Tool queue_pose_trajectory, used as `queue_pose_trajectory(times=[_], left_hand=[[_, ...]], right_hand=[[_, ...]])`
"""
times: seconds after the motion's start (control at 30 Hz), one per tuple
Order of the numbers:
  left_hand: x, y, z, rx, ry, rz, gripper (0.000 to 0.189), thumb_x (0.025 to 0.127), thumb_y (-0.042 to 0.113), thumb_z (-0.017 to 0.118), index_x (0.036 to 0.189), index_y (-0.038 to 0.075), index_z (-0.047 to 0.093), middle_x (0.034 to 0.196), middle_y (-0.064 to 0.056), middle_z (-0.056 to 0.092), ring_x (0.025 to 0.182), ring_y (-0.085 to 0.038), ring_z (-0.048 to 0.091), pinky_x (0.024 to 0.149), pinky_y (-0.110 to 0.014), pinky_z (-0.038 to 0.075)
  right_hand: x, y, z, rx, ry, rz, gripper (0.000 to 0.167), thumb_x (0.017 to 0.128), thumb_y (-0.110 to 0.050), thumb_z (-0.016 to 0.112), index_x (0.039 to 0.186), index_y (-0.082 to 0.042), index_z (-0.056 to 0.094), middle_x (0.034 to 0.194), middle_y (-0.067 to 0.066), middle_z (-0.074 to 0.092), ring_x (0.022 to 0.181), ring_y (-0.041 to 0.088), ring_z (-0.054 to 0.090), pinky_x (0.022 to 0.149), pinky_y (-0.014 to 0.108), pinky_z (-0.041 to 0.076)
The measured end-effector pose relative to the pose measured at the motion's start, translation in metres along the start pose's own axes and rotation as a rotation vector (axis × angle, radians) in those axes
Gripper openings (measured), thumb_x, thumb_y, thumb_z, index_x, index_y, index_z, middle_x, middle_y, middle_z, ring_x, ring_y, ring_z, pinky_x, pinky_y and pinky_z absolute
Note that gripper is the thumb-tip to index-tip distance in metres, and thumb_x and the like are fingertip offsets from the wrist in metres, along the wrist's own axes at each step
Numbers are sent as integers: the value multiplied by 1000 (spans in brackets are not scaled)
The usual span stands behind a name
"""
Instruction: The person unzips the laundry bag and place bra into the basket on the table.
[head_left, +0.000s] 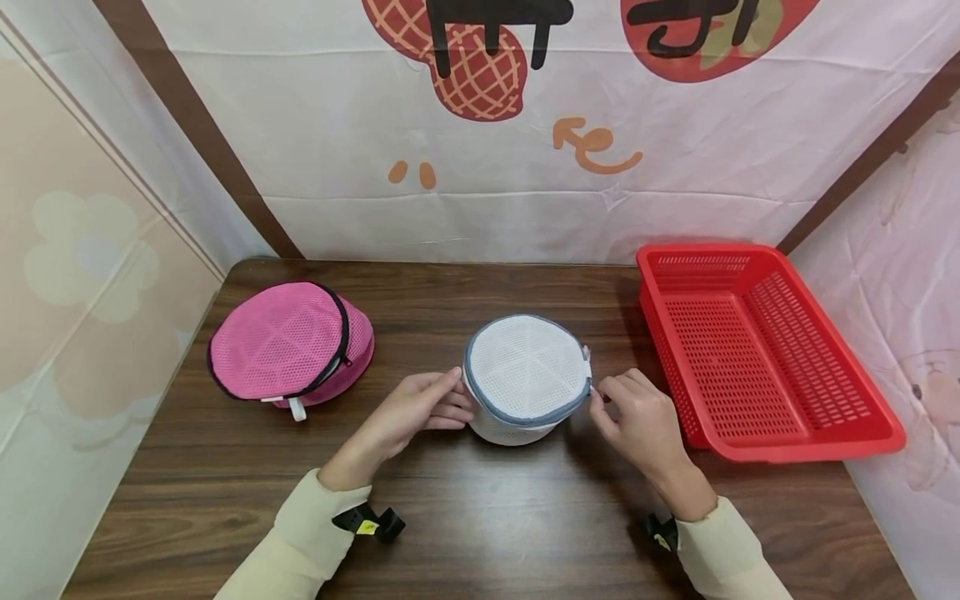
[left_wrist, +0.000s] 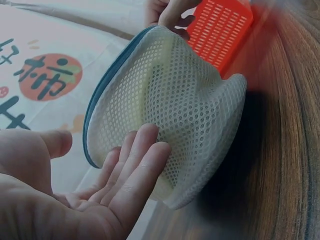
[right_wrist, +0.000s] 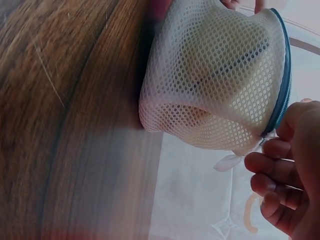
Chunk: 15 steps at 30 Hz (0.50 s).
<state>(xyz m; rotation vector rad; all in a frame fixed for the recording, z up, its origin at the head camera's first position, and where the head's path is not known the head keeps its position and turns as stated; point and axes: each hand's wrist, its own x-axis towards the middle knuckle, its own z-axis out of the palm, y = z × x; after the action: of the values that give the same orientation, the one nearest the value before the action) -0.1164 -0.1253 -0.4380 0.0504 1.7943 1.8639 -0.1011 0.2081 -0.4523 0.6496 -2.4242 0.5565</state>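
A white mesh laundry bag [head_left: 527, 371], round with a blue-grey zip around its lid, stands upright mid-table with the lid closed over it. My left hand [head_left: 429, 404] is at its left side, the straight fingers [left_wrist: 142, 167] against the mesh and the thumb apart. On the other side my right hand [head_left: 637, 417] pinches the zip's small pull between thumb and index finger, beside a white tab [right_wrist: 228, 162]; the fingers largely cover the pull. Through the mesh a pale yellowish shape [right_wrist: 215, 65] shows inside.
A pink mesh laundry bag [head_left: 277, 342] with black edging stands at the left, its lid tilted. To the right is a red perforated plastic basket [head_left: 885, 433], close beside my right hand. A printed cloth [head_left: 480, 217] hangs behind the wooden table [head_left: 465, 533].
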Motion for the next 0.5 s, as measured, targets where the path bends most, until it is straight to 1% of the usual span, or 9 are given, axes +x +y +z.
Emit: queue_pose_trajectory(times=[0.17,0.3,0.4,0.5], left_hand=[[3,0,3,13,7,3,48,110,31,46,125,-13,57,106,-21,71,91,-23,73,88,-43,61],[5,0,4,16,9,0,40,110,22,48,124,-14,57,104,-20,72,90,-21,73,87,-41,62],[6,0,5,3,9,-8,34,109,15,46,121,-15,58,101,-20,73,89,-21,73,88,-42,62],[6,0,6,-11,3,-12,32,108,11,43,120,-15,58,100,-20,72,89,-22,74,89,-44,61]], right_hand=[[-1,-1,3,-15,-28,-23,14,89,-16,66,75,-13,64,70,4,65,70,17,56,50,33,52],[0,-2,4,-20,-29,-25,14,89,-16,66,75,-13,64,70,4,65,70,18,56,50,34,51],[2,-3,5,-27,-31,-16,15,90,-17,66,76,-12,64,71,3,64,70,18,57,50,34,51],[4,-3,5,-42,-36,7,15,90,-18,67,77,-12,65,72,4,66,71,19,57,50,34,51]])
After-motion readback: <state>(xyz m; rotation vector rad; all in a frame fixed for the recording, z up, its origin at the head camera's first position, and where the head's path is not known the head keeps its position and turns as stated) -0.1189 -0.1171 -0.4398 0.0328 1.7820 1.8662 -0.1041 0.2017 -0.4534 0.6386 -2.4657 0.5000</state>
